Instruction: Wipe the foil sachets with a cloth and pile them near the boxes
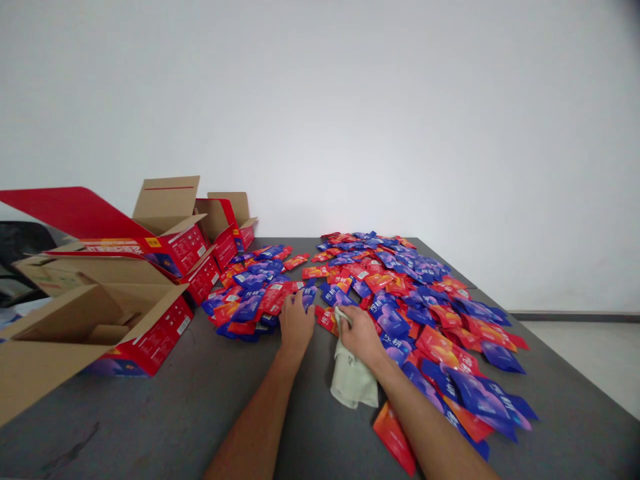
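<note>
My right hand is closed on a pale, whitish-green cloth, which hangs down from the fingers onto the dark table. My left hand is just to its left, fingers bent over a blue packet at the edge of the left pile. Its thumb side faces the cloth. Red and blue packets make up the left pile. A larger spread of the same packets lies beyond and to the right of my right hand, and my right forearm passes over some of them.
Open red cardboard boxes stand along the left side, the nearest box with its flaps spread out. Behind it is another red box. The grey table ends at a white wall. A dark chair shows at far left.
</note>
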Tool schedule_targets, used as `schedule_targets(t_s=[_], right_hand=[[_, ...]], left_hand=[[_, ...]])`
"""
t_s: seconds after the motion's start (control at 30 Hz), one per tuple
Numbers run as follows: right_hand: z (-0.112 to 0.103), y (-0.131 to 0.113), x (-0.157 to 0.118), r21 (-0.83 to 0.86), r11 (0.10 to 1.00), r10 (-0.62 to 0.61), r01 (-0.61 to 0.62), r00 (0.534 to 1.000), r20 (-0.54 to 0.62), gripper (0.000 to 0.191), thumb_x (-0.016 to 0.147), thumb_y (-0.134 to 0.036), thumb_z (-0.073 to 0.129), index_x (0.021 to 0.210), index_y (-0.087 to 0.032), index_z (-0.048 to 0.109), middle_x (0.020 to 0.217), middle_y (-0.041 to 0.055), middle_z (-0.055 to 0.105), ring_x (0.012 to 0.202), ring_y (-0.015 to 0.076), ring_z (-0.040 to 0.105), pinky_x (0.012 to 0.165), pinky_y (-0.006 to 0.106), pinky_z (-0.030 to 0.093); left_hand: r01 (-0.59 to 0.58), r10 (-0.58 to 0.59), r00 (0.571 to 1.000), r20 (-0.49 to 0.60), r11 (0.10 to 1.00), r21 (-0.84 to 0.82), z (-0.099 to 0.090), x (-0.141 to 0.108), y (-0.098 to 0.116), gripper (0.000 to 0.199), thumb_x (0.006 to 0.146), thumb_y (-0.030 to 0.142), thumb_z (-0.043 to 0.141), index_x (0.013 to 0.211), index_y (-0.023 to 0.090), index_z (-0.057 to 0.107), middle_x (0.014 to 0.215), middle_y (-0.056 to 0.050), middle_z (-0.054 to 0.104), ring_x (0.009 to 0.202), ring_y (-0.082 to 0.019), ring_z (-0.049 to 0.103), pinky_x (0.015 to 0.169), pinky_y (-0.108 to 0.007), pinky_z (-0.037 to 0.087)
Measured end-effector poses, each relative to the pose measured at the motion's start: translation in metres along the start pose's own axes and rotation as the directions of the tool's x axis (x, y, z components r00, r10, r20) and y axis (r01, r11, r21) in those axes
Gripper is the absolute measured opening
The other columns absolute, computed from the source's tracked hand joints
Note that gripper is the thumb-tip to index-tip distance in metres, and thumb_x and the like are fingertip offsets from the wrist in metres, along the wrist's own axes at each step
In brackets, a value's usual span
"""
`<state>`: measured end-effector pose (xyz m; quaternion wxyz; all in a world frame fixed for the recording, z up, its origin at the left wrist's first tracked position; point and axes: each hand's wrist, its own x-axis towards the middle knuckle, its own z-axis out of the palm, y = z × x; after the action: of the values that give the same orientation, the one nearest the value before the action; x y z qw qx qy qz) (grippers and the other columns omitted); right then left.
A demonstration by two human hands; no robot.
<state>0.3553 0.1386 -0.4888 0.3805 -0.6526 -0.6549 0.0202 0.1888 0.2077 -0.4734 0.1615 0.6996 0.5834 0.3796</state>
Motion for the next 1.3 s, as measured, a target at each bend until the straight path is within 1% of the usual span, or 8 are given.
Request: schedule_targets(t_s=[0.17, 0.37, 0.63, 0.87, 0.93, 1.07, 1.17, 1.3], right_hand=[[-0.003, -0.004, -0.002, -0.068, 0.997, 0.044, -0.042, 0.998, 0.033, 0.034, 0.086, -0.015, 0.052, 0.114, -0.016, 0.072, 0.113, 0.0121, 0.074, 0.106, 0.0251, 0.069, 0.097, 0.035, 0.050], [-0.003, -0.006, -0.004, -0.166, 0.980, 0.120, -0.112, 0.992, 0.043, 0.030, 0.087, -0.019, 0.053, 0.111, -0.016, 0.072, 0.102, 0.0138, 0.076, 0.095, 0.0252, 0.071, 0.087, 0.032, 0.051], [-0.003, -0.003, -0.003, -0.176, 0.970, 0.183, -0.167, 0.980, 0.083, 0.027, 0.086, -0.020, 0.056, 0.108, -0.017, 0.071, 0.096, 0.0125, 0.076, 0.088, 0.0238, 0.072, 0.079, 0.030, 0.051], [-0.004, -0.003, -0.002, -0.072, 0.971, 0.233, -0.229, 0.971, 0.053, 0.024, 0.083, -0.020, 0.059, 0.105, -0.018, 0.070, 0.095, 0.0108, 0.075, 0.091, 0.0246, 0.071, 0.081, 0.032, 0.052], [-0.003, -0.004, -0.002, -0.019, 0.971, 0.240, -0.239, 0.970, 0.045, 0.026, 0.084, -0.020, 0.058, 0.107, -0.018, 0.069, 0.098, 0.0104, 0.075, 0.093, 0.0247, 0.071, 0.084, 0.034, 0.053], [-0.002, -0.009, -0.002, 0.133, 0.964, 0.227, -0.228, 0.974, 0.022, 0.029, 0.087, -0.026, 0.056, 0.113, -0.021, 0.067, 0.105, 0.0076, 0.074, 0.093, 0.0226, 0.071, 0.086, 0.035, 0.054], [-0.002, -0.013, -0.002, 0.233, 0.952, 0.211, -0.198, 0.977, -0.032, 0.034, 0.088, -0.031, 0.055, 0.120, -0.020, 0.063, 0.114, 0.0088, 0.072, 0.099, 0.0233, 0.070, 0.091, 0.038, 0.054], [-0.006, -0.016, -0.002, 0.324, 0.937, 0.170, -0.128, 0.980, -0.104, 0.035, 0.090, -0.032, 0.055, 0.123, -0.021, 0.060, 0.113, 0.0076, 0.071, 0.100, 0.0228, 0.069, 0.093, 0.039, 0.053]], left_hand=[[-0.024, 0.014, 0.999, 0.033, 0.938, 0.346, 0.001, -0.011, 0.005, 0.038, 0.084, 0.023, 0.059, 0.122, 0.016, 0.064, 0.128, -0.021, 0.055, 0.121, -0.037, 0.050, 0.097, -0.046, 0.040], [-0.091, 0.066, 0.995, 0.070, 0.887, 0.453, 0.001, -0.016, 0.011, 0.027, 0.088, 0.016, 0.050, 0.102, 0.017, 0.072, 0.116, -0.019, 0.060, 0.113, -0.036, 0.047, 0.089, -0.044, 0.038], [-0.145, 0.074, 0.969, 0.237, 0.943, 0.299, 0.022, -0.020, 0.008, 0.027, 0.088, 0.019, 0.049, 0.087, 0.017, 0.076, 0.105, -0.020, 0.066, 0.107, -0.035, 0.051, 0.086, -0.045, 0.035], [0.065, -0.035, 0.981, 0.188, 0.986, -0.155, 0.029, -0.014, 0.002, 0.015, 0.072, 0.010, 0.062, 0.083, 0.018, 0.068, 0.104, -0.017, 0.068, 0.114, -0.034, 0.054, 0.098, -0.045, 0.034], [0.157, -0.063, 0.971, 0.230, 0.896, -0.415, 0.031, -0.011, 0.004, 0.023, 0.071, 0.007, 0.062, 0.091, 0.018, 0.065, 0.102, -0.015, 0.069, 0.106, -0.030, 0.060, 0.097, -0.043, 0.039], [0.313, -0.076, 0.946, 0.316, 0.474, -0.823, 0.035, -0.012, 0.012, 0.045, 0.068, 0.007, 0.067, 0.110, 0.021, 0.058, 0.107, -0.010, 0.070, 0.094, -0.022, 0.067, 0.089, -0.037, 0.049], [0.366, -0.045, 0.929, 0.367, 0.257, -0.894, 0.035, -0.015, 0.021, 0.047, 0.066, 0.009, 0.072, 0.109, 0.021, 0.060, 0.109, -0.008, 0.071, 0.092, -0.020, 0.069, 0.089, -0.036, 0.051], [0.427, 0.047, 0.900, 0.434, 0.112, -0.897, 0.029, -0.016, 0.029, 0.037, 0.073, 0.022, 0.074, 0.109, 0.018, 0.067, 0.104, -0.009, 0.073, 0.094, -0.022, 0.070, 0.090, -0.037, 0.052]])
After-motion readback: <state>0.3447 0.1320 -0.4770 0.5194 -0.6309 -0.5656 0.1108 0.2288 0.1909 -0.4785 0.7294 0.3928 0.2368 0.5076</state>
